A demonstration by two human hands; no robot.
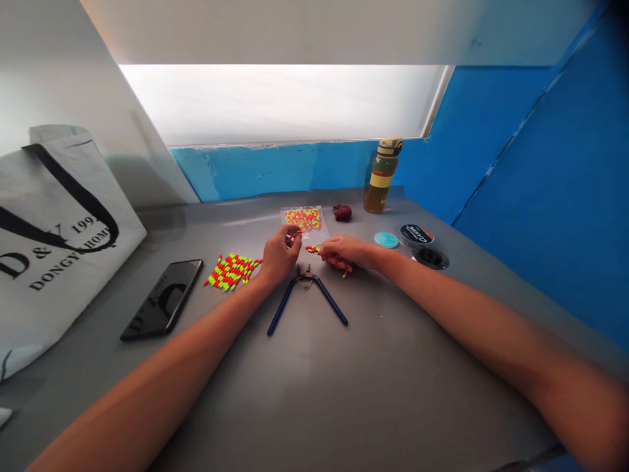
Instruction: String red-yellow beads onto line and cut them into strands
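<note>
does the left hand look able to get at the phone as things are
Probably yes. The phone lies flat on open table to the left of the left hand, with only the low pile of floats between them to pass over. Its fingers do pinch a float, though.

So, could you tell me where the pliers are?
In the head view, the pliers lie on the table just below the left hand and right hand, handles spread.

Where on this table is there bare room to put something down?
Widest bare patch: near table, between the forearms, this side of the pliers. Another: back left, between tote bag and float packet. Crowded: left hand and right hand pinching floats, and the spools nearby.
</note>
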